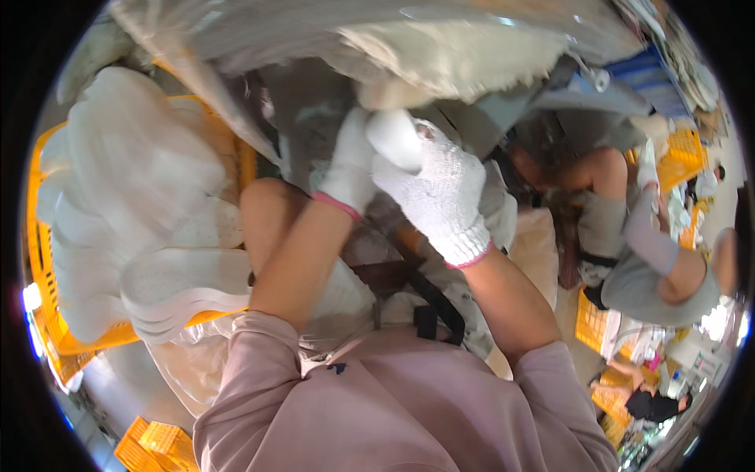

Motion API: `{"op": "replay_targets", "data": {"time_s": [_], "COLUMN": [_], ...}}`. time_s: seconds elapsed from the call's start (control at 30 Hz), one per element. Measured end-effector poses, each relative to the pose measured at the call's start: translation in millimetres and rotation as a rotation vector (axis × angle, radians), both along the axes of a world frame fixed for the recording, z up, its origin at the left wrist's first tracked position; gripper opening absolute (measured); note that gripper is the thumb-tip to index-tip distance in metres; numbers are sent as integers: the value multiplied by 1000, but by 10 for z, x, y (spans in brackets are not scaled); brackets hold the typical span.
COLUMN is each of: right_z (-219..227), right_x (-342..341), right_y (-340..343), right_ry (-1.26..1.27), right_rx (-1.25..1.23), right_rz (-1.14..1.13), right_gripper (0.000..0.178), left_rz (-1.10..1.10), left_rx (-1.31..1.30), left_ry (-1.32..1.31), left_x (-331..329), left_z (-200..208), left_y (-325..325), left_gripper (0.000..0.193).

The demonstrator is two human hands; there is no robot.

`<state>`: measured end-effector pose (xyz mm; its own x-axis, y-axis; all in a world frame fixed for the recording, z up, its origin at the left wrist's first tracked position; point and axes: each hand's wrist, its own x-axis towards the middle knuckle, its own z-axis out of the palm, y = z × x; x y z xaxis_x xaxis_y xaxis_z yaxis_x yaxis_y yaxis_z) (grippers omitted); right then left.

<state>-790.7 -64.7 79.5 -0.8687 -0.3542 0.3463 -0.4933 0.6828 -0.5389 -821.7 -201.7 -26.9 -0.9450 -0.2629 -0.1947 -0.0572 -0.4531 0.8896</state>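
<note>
In front of my body, my two hands meet, both in white knitted gloves with pink cuffs. My right hand (444, 185) is closed around a smooth white piece with a rounded end (395, 140), much like the foam soles nearby. Pressed close against the left side of that piece is my left hand (351, 161); motion blurs it and its fingers are mostly hidden. Just beyond the gloves hangs a fluffy cream-coloured mass (464, 59) under a large clear plastic sheet (291, 23). A yellow crate (39, 236) by my left knee is heaped with white foam soles (185, 283).
More yellow crates (157, 444) stand on the floor at the lower left. To my right a co-worker in grey (657, 275) sits close by, arms reaching forward. Farther right are another person in black (657, 405) and more yellow crates (683, 161).
</note>
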Motion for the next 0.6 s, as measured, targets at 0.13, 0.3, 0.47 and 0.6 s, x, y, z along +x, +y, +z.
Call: {"op": "replay_targets", "data": {"time_s": [0.13,0.3,0.47,0.6], "right_z": [142,83,-11,289], "right_x": [-278,-248,-175,-487], "right_y": [-281,-191,71,-6], "right_ry": [-132,-127,89,-1313], "right_rx": [-31,-38,-120,-744], "right_rz": [-28,34,249,296], "right_gripper": [31,41,54,45], "left_rz": [281,97,-26,96], "left_rx": [-333,645,459,312], "left_ry": [129,231,205,197], "left_x": [-93,-18,2,-8], "left_z": [-248,-236,-123,-96], "left_y": [156,264,183,110], "left_gripper": [35,31,49,52]}}
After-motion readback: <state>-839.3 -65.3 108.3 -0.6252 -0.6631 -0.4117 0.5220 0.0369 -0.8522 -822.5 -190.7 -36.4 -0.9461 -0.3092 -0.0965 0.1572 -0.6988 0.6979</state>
